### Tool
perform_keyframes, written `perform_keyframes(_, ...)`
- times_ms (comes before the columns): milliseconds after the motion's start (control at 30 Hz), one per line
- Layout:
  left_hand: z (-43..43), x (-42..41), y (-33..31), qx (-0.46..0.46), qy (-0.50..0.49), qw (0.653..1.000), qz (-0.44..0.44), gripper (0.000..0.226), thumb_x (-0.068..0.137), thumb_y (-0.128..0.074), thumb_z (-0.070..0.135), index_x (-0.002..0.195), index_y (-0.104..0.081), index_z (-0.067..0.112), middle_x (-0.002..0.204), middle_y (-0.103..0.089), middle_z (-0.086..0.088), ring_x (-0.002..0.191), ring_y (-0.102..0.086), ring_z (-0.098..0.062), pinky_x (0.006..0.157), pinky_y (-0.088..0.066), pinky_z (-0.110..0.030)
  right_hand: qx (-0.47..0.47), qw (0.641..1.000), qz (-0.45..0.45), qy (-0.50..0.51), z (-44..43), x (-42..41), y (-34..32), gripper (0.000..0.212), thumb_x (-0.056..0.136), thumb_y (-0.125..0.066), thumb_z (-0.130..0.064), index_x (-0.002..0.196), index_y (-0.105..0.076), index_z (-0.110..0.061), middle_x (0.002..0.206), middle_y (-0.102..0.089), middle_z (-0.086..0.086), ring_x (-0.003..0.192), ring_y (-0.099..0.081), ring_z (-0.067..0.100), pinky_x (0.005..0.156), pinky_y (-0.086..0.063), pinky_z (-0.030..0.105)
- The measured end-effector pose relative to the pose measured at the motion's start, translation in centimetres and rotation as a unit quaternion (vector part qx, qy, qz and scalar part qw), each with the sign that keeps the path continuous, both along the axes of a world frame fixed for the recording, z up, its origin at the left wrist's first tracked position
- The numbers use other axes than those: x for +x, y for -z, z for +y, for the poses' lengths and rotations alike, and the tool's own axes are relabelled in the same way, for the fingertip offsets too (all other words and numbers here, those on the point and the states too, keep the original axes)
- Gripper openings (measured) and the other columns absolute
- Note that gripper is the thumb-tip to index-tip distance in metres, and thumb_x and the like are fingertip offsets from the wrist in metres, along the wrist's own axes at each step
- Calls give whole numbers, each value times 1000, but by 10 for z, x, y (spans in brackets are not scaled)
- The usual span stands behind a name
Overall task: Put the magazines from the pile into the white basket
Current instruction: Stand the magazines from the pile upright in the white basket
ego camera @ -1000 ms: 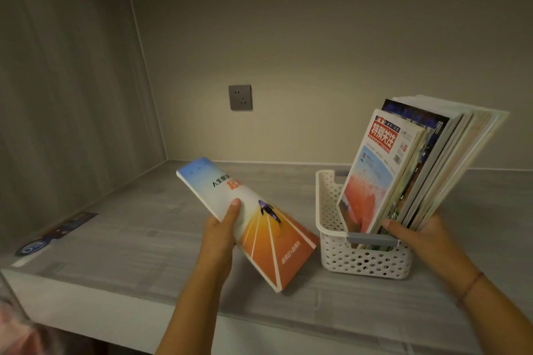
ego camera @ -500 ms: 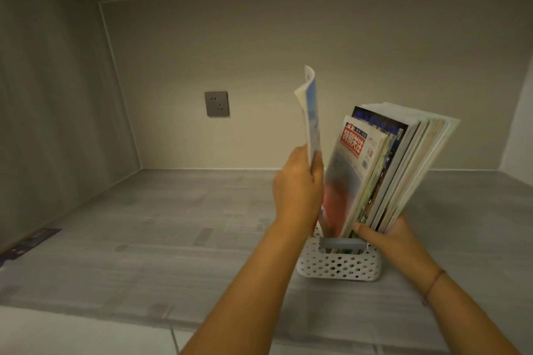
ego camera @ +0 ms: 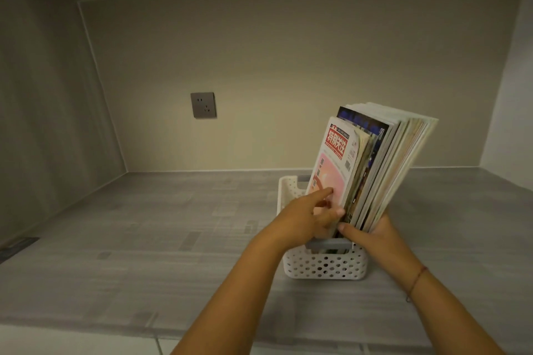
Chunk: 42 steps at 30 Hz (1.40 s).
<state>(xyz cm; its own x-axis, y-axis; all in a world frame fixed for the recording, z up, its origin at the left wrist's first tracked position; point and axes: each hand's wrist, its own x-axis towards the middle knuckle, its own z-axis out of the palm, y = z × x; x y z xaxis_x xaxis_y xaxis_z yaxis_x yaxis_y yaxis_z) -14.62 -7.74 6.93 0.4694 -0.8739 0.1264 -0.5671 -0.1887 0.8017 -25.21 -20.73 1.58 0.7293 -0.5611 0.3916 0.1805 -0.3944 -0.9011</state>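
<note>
So half a second ago the left hand (ego camera: 307, 217) was holding that blue-and-orange magazine upright, up in the air just left of the stack. Now that magazine isn't separately visible anymore; I can't pick it out from the bundle, so it's either tucked in among the others or hidden behind the hand. The left hand has dropped down and sits low against the front of the magazines (ego camera: 372, 164), index finger stretched out flat on the pink cover of the front one with the red title block. Its grip is loose, fingers spread and pressing rather than clamped on anything.

The right hand (ego camera: 372, 235) hasn't really budged: it's still at the lower right of the stack, its grip closed around the bottom edges of the magazines, thumb across the front.

The whole bundle stands in the white basket (ego camera: 326, 266), leaning toward the right of the frame, same as before. The basket sits on the grey worktop (ego camera: 144, 239) at centre right. The wall socket (ego camera: 203, 105) shows at centre left on the back wall. The camera view has shifted a bit too.
</note>
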Motion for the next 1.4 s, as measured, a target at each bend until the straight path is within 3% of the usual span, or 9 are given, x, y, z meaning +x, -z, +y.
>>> perform_keyframes(133, -4, 5, 1, -21, -9, 999, 29, 67, 87, -65, 32, 146, -35, 28, 139, -52, -2, 118, -57, -25, 85, -56, -36, 3, 1000, 2, 8, 1, 0, 0, 71, 73, -75, -12, 136, -42, -21, 121, -62, -8, 111, -59, 5, 90, -49, 23)
perform_keyframes(400, -5, 10, 11, -20, -11, 996, -87, 62, 88, -62, 38, 145, -37, 30, 142, -51, 4, 124, -53, -21, 104, -43, -41, 16, 1000, 0, 6, 5, -3, -3, 71, 70, -76, -18, 134, -44, -20, 118, -63, -9, 107, -59, 0, 86, -51, 16)
perform_keyframes(533, 6, 16, 25, -118, -215, 961, -127, 60, 90, -49, 54, 145, -34, 36, 153, -34, 7, 142, -29, -21, 114, -29, -49, 29, 1000, -4, 8, 12, -5, -8, 73, 62, -73, -33, 128, -47, -21, 109, -61, -15, 90, -58, -18, 68, -46, 1)
perform_keyframes(633, 19, 25, 47, -177, -237, 933, 203, 72, 88, -48, 58, 150, -21, 32, 156, -29, -2, 140, -34, -25, 112, -32, -50, 39, 999, 7, 25, 10, -4, -6, 68, 67, -75, -26, 129, -47, -19, 108, -61, -15, 92, -59, -10, 72, -49, 6)
perform_keyframes(733, 22, 25, 60, -169, -116, 879, 430, 56, 90, -45, 57, 131, -56, 19, 127, -64, -11, 115, -62, -28, 99, -47, -46, 49, 998, 18, 38, 8, -3, -4, 59, 74, -74, -15, 128, -49, -15, 108, -64, -10, 96, -58, -1, 85, -52, 23)
perform_keyframes(900, 15, 31, 66, -170, -86, 869, 458, 49, 95, -39, 49, 125, -61, 18, 117, -69, -13, 112, -63, -31, 102, -45, -51, 56, 997, 20, 48, 9, -3, -5, 49, 76, -71, -9, 121, -52, -16, 97, -62, -14, 87, -56, -5, 58, -46, 5)
perform_keyframes(1033, 5, 26, 72, -166, -77, 872, 454, 43, 96, -40, 44, 127, -57, 20, 117, -69, -12, 111, -63, -30, 99, -47, -49, 63, 996, 24, 57, 0, -8, -8, 42, 78, -69, -6, 117, -56, -12, 97, -65, -8, 87, -60, 1, 56, -47, 4)
perform_keyframes(1200, -16, 11, 70, -164, -53, 867, 467, 43, 95, -42, 43, 129, -56, 21, 115, -70, -11, 109, -65, -30, 93, -51, -46, 72, 994, 19, 74, -15, -24, -13, 32, 77, -68, -1, 98, -58, -24, 95, -67, -4, 90, -63, 9, 77, -52, 24)
perform_keyframes(1400, -57, -17, 68, -153, -34, 870, 467, 41, 95, -42, 41, 130, -53, 21, 112, -71, -10, 104, -67, -28, 77, -54, -37, 98, 990, 27, 100, -52, -56, -9, 44, 76, -69, -4, 117, -56, -9, 102, -69, 5, 97, -65, 22, 89, -52, 43)
